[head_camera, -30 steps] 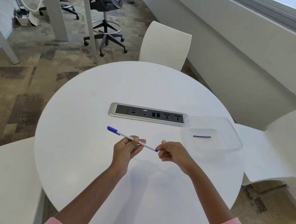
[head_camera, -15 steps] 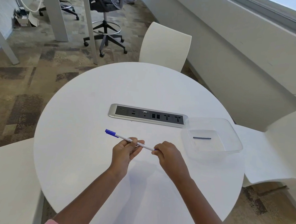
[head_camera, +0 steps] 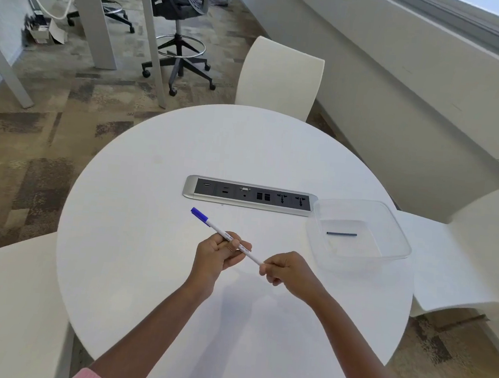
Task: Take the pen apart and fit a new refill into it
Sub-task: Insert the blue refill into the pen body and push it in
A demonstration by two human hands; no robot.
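From the head view we hold the pen (head_camera: 227, 237) in the air above the tabletop (head_camera: 149, 270), well clear of it. Our left hand (head_camera: 216, 254) is closed around the middle of the barrel, and our right hand (head_camera: 286, 271) pinches the end nearest us, hiding whatever plug or tip sits there. The blue cap (head_camera: 199, 215) sticks out past the left grip, on the far side from the right. Off beyond the right grip sits a clear tray (head_camera: 396, 233) with a short dark refill (head_camera: 341, 234) lying flat in it, apart from both hands.

We judge that the end piece is about to be pulled or twisted off, and that is where trouble lies. If it lets go suddenly, the right hand may jerk toward the tray and knock it, or the small piece may slip from our fingers and roll off the round tabletop. The barrel is thin and slick, so it could turn inside the left grip instead of the end loosening. Bending it while we pull could crack it. The cap, still on, could also work loose beyond the left grip.
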